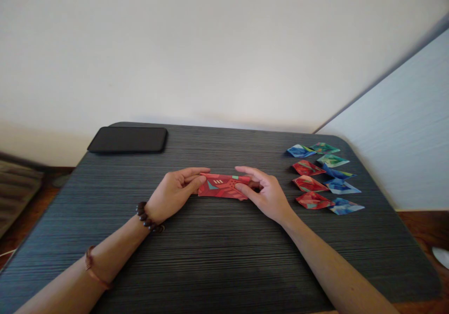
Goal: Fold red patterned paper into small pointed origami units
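L hand (174, 191) & R hand (267, 193) angled inward over bench (224, 253), each grip clamped on red patterned paper (221, 187).

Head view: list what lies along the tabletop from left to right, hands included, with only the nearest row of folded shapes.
Black flat slab, left hand, red patterned paper held in both hands, right hand, red folded shape, blue folded shape.
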`<act>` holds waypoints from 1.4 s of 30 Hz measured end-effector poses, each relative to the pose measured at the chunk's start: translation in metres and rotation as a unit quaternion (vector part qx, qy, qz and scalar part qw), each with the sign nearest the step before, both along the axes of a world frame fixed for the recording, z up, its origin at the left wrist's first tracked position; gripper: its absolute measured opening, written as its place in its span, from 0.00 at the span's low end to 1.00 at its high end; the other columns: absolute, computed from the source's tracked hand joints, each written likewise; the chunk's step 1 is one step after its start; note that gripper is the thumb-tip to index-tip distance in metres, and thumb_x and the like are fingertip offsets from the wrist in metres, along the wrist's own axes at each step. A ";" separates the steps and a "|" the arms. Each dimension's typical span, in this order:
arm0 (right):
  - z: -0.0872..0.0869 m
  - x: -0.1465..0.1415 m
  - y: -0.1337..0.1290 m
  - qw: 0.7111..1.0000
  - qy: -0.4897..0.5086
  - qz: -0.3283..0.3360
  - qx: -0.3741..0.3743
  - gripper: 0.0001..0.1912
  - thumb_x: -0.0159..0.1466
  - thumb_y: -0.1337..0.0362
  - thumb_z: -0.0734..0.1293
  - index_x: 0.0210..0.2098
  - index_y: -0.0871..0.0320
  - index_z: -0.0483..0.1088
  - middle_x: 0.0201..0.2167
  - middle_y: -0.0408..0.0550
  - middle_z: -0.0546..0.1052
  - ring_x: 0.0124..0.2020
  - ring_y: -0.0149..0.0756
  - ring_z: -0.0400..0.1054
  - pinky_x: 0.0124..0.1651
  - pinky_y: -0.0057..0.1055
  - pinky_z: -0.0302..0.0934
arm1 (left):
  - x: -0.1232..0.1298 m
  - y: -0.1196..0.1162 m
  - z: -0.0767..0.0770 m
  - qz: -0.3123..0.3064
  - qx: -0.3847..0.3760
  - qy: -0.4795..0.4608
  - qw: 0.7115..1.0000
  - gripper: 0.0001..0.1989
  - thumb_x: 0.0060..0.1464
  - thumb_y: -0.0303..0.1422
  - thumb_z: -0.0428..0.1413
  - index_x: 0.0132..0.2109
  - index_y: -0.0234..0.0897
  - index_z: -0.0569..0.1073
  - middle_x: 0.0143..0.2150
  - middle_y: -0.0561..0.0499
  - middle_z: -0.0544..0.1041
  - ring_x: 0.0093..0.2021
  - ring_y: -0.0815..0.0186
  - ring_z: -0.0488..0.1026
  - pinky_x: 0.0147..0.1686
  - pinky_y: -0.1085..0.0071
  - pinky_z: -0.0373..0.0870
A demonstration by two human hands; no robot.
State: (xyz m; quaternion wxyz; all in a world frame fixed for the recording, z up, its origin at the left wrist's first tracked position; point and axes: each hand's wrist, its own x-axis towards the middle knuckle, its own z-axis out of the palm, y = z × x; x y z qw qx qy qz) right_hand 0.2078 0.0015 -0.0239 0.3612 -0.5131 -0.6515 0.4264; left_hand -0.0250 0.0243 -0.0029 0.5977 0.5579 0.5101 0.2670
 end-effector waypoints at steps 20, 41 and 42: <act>0.002 -0.002 0.000 0.995 0.075 0.014 -0.063 0.22 0.59 0.59 0.66 0.52 0.55 0.64 0.37 0.46 0.79 0.30 0.34 0.75 0.32 0.28 0.69 | 0.004 -0.001 0.002 0.031 -0.002 -0.008 0.999 0.17 0.49 0.43 0.58 0.43 0.37 0.76 0.36 0.50 0.80 0.36 0.62 0.77 0.39 0.71 0.74; 0.002 -0.001 0.001 0.999 0.030 0.015 -0.031 0.21 0.59 0.60 0.67 0.52 0.55 0.65 0.34 0.44 0.79 0.28 0.32 0.73 0.31 0.28 0.66 | 0.004 -0.001 -0.001 0.025 0.029 0.012 0.999 0.16 0.52 0.43 0.56 0.41 0.37 0.77 0.33 0.51 0.81 0.33 0.64 0.77 0.33 0.74 0.74; 0.002 -0.001 0.001 0.999 0.028 0.014 -0.029 0.21 0.59 0.61 0.67 0.52 0.55 0.65 0.34 0.44 0.79 0.28 0.32 0.73 0.31 0.28 0.66 | 0.004 -0.001 -0.002 0.023 0.040 0.019 0.999 0.15 0.52 0.43 0.55 0.41 0.37 0.77 0.33 0.51 0.81 0.33 0.64 0.77 0.33 0.75 0.74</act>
